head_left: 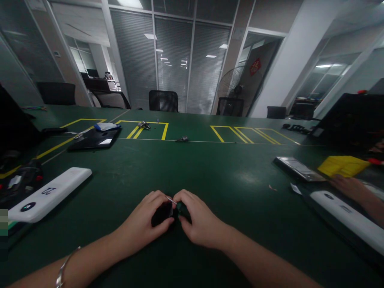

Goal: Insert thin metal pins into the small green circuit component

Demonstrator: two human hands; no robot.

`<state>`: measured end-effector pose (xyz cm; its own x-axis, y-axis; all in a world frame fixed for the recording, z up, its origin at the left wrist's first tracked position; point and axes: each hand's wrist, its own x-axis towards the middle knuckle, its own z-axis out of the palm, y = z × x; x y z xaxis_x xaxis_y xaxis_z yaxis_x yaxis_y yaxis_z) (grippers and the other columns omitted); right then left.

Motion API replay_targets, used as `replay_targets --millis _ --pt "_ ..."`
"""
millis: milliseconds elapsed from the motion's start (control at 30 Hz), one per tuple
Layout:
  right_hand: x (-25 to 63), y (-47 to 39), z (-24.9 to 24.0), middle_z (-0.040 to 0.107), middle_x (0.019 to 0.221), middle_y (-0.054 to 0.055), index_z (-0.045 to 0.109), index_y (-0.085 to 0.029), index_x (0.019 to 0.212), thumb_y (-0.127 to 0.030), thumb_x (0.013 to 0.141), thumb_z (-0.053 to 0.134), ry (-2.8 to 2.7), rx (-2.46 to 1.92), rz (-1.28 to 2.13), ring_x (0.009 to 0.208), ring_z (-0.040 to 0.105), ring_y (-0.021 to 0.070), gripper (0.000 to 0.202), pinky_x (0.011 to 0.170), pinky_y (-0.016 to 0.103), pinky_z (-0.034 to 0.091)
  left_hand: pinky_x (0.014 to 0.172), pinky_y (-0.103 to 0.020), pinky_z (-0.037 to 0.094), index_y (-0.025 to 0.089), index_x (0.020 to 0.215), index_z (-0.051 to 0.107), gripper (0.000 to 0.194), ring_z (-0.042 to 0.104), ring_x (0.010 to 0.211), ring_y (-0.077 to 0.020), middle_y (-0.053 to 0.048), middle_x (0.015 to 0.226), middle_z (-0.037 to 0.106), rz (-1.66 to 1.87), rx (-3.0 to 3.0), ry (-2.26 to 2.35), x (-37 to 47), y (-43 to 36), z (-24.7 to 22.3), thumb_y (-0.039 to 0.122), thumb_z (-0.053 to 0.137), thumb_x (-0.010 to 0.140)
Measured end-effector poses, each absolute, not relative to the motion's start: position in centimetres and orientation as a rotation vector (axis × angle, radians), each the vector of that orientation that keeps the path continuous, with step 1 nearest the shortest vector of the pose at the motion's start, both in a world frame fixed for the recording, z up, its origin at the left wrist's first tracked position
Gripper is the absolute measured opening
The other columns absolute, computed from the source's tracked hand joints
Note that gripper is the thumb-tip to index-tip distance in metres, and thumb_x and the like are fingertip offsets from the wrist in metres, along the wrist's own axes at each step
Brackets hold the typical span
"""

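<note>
Head view: My left hand [150, 214] is curled around a dark object [161, 215]; my right hand [198, 218] grips a small green-and-black piece [185, 213]. Both parts sit between my hands, over the near middle of the green table [210, 176]. The fingertips nearly meet — probably to steady one part against the other. A thin metal rod [171, 199] bridges them; its attachment is unclear. A white case [57, 194] lies left — apparently outside my forearms' working space.

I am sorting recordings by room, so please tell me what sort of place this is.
Probably an office meeting room: mesh-back chair, long green table, glass partition with blinds.
</note>
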<state>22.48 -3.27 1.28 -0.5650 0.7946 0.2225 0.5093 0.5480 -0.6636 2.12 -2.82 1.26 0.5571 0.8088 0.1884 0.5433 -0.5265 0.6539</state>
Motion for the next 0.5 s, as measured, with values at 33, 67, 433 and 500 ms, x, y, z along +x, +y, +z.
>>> replay_targets --millis 33,67,433,500 --pt "22.4 -3.2 1.2 0.054 0.103 0.004 0.049 -0.023 0.103 -0.002 0.073 0.055 -2.269 -1.056 0.743 0.096 0.052 0.0200 0.037 0.085 0.034 0.043 0.084 -0.040 0.047 0.023 0.106 0.056 0.024 0.055 0.096 -0.0240 -0.006 0.102 0.057 0.649 2.237 1.075 2.1 -2.8 1.3 0.020 0.058 0.082" --pt "22.4 -3.2 1.2 0.054 0.103 0.004 0.049 -0.023 0.102 -0.003 0.074 0.055 -2.260 -1.061 0.743 0.096 0.052 0.0199 0.035 0.085 0.034 0.044 0.084 -0.039 0.047 0.023 0.105 0.057 0.023 0.056 0.095 -0.0236 -0.006 0.102 0.057 0.650 2.204 1.071 2.1 -2.7 1.4 0.020 0.059 0.082" --pt "22.1 -2.6 -0.2 0.048 0.106 0.004 0.048 -0.022 0.092 0.003 0.073 0.054 -1.979 -1.064 0.733 0.099 0.052 0.0181 0.032 0.086 0.032 0.045 0.083 -0.036 0.048 0.021 0.116 0.049 0.037 0.062 0.090 -0.0199 -0.002 0.092 0.064 0.738 1.580 0.926 2.1 -2.2 0.8 0.016 0.061 0.082" --pt "22.1 -2.7 -0.1 0.048 0.107 0.004 0.050 -0.022 0.093 0.002 0.073 0.055 -1.936 -1.057 0.730 0.101 0.052 0.0187 0.032 0.088 0.033 0.045 0.082 -0.036 0.048 0.021 0.117 0.049 0.038 0.062 0.088 -0.0196 -0.001 0.090 0.064 0.738 1.574 0.932 2.0 -2.3 0.7 0.016 0.061 0.082"
